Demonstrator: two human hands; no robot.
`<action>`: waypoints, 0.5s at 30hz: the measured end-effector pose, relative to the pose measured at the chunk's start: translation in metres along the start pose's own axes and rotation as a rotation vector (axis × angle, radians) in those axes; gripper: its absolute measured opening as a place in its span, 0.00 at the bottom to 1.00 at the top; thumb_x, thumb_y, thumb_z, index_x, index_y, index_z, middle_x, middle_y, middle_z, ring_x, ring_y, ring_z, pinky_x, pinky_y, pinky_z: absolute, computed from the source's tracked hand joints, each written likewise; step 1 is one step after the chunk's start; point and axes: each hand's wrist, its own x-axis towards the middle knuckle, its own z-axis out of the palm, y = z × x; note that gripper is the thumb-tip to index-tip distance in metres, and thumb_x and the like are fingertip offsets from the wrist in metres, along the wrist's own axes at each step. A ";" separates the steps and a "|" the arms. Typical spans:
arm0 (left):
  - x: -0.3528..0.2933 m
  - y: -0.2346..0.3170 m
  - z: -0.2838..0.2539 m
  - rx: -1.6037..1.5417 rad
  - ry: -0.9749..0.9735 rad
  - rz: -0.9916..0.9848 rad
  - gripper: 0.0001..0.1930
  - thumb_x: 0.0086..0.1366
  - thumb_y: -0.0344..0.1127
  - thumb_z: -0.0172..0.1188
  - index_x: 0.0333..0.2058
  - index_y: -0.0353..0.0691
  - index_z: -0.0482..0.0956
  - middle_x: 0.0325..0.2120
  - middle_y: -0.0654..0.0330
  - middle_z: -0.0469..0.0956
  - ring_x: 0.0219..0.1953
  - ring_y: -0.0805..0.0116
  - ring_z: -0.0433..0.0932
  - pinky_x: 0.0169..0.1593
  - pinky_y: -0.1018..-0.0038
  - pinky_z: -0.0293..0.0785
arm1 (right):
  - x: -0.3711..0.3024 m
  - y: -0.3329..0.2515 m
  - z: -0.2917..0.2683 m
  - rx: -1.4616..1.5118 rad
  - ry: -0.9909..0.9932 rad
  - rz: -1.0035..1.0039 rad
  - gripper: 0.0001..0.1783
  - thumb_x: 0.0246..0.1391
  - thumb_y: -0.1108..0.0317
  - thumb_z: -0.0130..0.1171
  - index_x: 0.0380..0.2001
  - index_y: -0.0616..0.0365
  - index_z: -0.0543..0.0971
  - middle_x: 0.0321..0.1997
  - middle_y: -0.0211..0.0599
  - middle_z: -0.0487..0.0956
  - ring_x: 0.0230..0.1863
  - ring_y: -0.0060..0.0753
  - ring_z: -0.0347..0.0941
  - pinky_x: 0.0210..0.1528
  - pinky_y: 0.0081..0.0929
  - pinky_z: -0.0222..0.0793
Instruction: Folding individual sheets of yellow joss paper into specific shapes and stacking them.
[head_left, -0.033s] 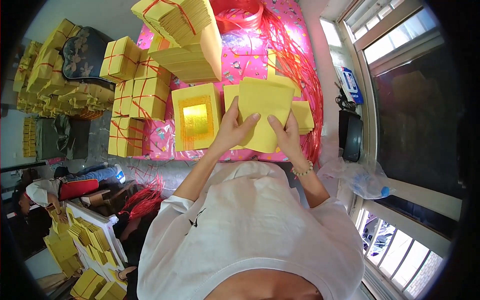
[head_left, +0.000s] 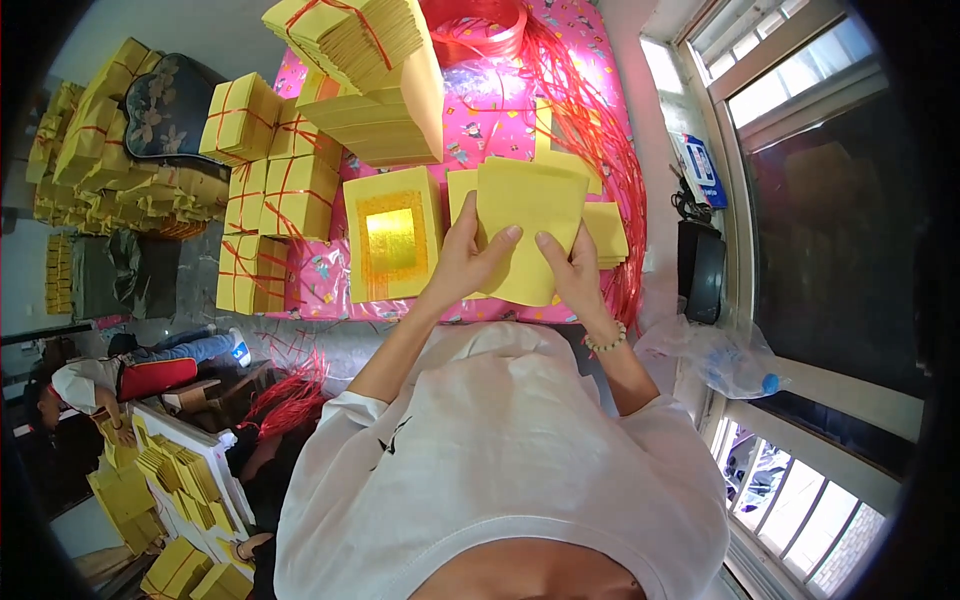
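Both of my hands grip a stack of plain yellow paper sheets (head_left: 530, 220) above the table's near edge. My left hand (head_left: 468, 255) holds the left side, with its thumb on the top sheet. My right hand (head_left: 573, 268), with a bead bracelet at the wrist, holds the right side in the same way. The fingers underneath are hidden. To the left lies a yellow paper stack with an orange and gold printed square (head_left: 392, 235). More yellow paper (head_left: 604, 232) lies partly behind my right hand.
Tied yellow bundles (head_left: 300, 195) and a tall paper stack (head_left: 385, 120) stand at the left on the pink tablecloth (head_left: 480, 130). Red plastic strips (head_left: 610, 150) trail down the right edge. A person (head_left: 90, 385) is at a white table, lower left. A window (head_left: 830, 220) is at right.
The upper edges of the sheets in my hands lie slightly more in line. My hands have barely moved.
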 end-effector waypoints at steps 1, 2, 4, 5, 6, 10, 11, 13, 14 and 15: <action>0.000 0.003 0.002 0.019 0.007 0.013 0.24 0.63 0.31 0.56 0.55 0.32 0.59 0.47 0.57 0.72 0.49 0.72 0.69 0.52 0.76 0.66 | 0.000 -0.001 0.001 0.005 0.016 0.000 0.17 0.59 0.73 0.50 0.51 0.64 0.67 0.45 0.33 0.74 0.44 0.19 0.71 0.46 0.20 0.68; 0.000 0.005 0.003 0.039 0.015 0.027 0.24 0.63 0.31 0.56 0.55 0.32 0.59 0.46 0.57 0.72 0.49 0.72 0.69 0.52 0.76 0.65 | -0.001 0.000 0.000 0.004 0.015 0.000 0.17 0.59 0.73 0.50 0.51 0.64 0.67 0.45 0.33 0.74 0.44 0.19 0.71 0.46 0.20 0.68; 0.000 0.002 0.004 0.011 0.015 0.024 0.24 0.63 0.30 0.56 0.55 0.32 0.59 0.46 0.57 0.72 0.49 0.72 0.69 0.52 0.76 0.65 | -0.002 0.003 -0.002 0.035 0.010 -0.006 0.18 0.58 0.72 0.52 0.51 0.65 0.66 0.45 0.35 0.74 0.44 0.20 0.70 0.45 0.21 0.68; 0.000 0.001 0.005 -0.016 0.017 0.021 0.24 0.63 0.30 0.56 0.55 0.32 0.58 0.46 0.57 0.72 0.49 0.72 0.69 0.53 0.76 0.65 | -0.002 0.003 -0.003 0.035 0.008 -0.005 0.18 0.58 0.72 0.52 0.51 0.65 0.66 0.45 0.35 0.74 0.44 0.20 0.70 0.45 0.21 0.68; 0.001 0.000 0.007 -0.016 0.018 0.021 0.24 0.63 0.30 0.56 0.55 0.32 0.58 0.46 0.57 0.72 0.49 0.72 0.69 0.53 0.76 0.65 | -0.002 0.002 -0.004 0.035 0.002 -0.012 0.18 0.58 0.72 0.52 0.51 0.65 0.67 0.45 0.34 0.75 0.44 0.20 0.70 0.44 0.20 0.68; 0.002 0.002 0.010 -0.123 0.034 0.008 0.23 0.63 0.29 0.55 0.55 0.32 0.60 0.47 0.56 0.71 0.50 0.71 0.69 0.54 0.77 0.64 | -0.002 -0.004 -0.004 0.054 0.004 0.004 0.16 0.57 0.73 0.53 0.48 0.65 0.69 0.43 0.33 0.76 0.42 0.18 0.71 0.42 0.19 0.68; 0.003 0.003 0.010 -0.152 0.034 -0.018 0.22 0.63 0.28 0.55 0.54 0.32 0.60 0.47 0.56 0.72 0.50 0.72 0.69 0.54 0.77 0.64 | -0.002 -0.004 -0.004 0.053 0.004 0.003 0.16 0.57 0.73 0.53 0.48 0.65 0.69 0.43 0.33 0.76 0.42 0.18 0.71 0.42 0.19 0.68; 0.004 0.004 0.011 -0.132 0.029 -0.007 0.21 0.63 0.28 0.55 0.53 0.32 0.62 0.46 0.57 0.72 0.50 0.72 0.69 0.54 0.77 0.64 | -0.002 -0.003 -0.006 0.105 0.012 0.056 0.15 0.58 0.71 0.52 0.47 0.65 0.70 0.43 0.33 0.76 0.41 0.16 0.71 0.41 0.18 0.68; 0.005 0.005 0.012 -0.110 0.026 0.003 0.20 0.63 0.28 0.55 0.53 0.31 0.63 0.46 0.57 0.72 0.50 0.72 0.69 0.53 0.77 0.64 | -0.001 -0.004 -0.006 0.105 0.011 0.057 0.15 0.58 0.71 0.52 0.47 0.65 0.70 0.43 0.33 0.76 0.41 0.16 0.71 0.41 0.18 0.68; 0.005 0.006 0.012 -0.110 0.028 0.004 0.20 0.63 0.28 0.55 0.53 0.31 0.63 0.46 0.57 0.72 0.50 0.72 0.69 0.53 0.77 0.64 | 0.000 -0.006 -0.005 0.125 0.052 0.091 0.14 0.59 0.71 0.52 0.47 0.65 0.70 0.42 0.32 0.76 0.40 0.16 0.71 0.41 0.18 0.68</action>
